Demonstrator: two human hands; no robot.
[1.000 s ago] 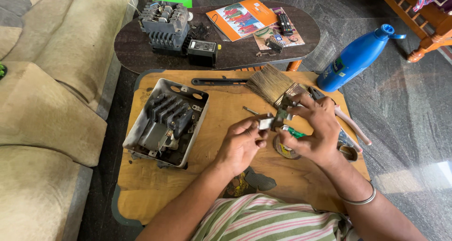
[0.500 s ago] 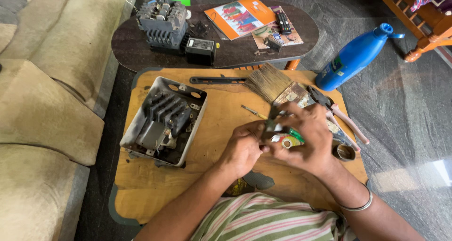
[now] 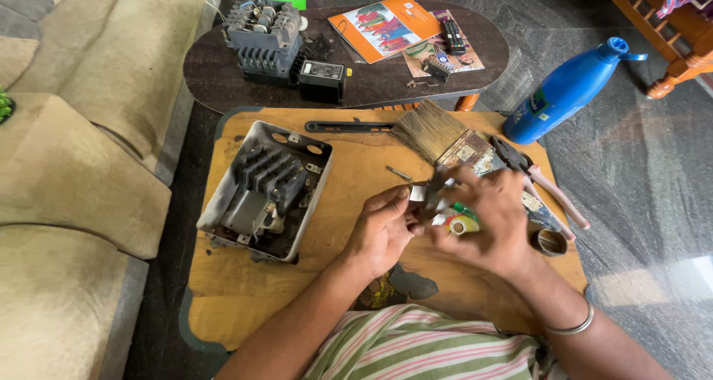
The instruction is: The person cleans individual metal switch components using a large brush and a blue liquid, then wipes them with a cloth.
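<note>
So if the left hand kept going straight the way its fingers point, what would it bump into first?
Almost at once the right hand, which meets the left hand around a small metal piece. Beyond that lie the paintbrush and pliers, though depth is unclear.

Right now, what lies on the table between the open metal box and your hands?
In the head view, between the metal box and the left hand: a small loose metal piece on bare table.

- The person wears a shirt (image 3: 438, 346) with stripes in pink, white and green.
- Both forearms are bare, no sleeves reach them.
- A thin silver bangle (image 3: 570, 326) sits on the wrist at the right.
- No gloves and no rings can be seen.
</note>
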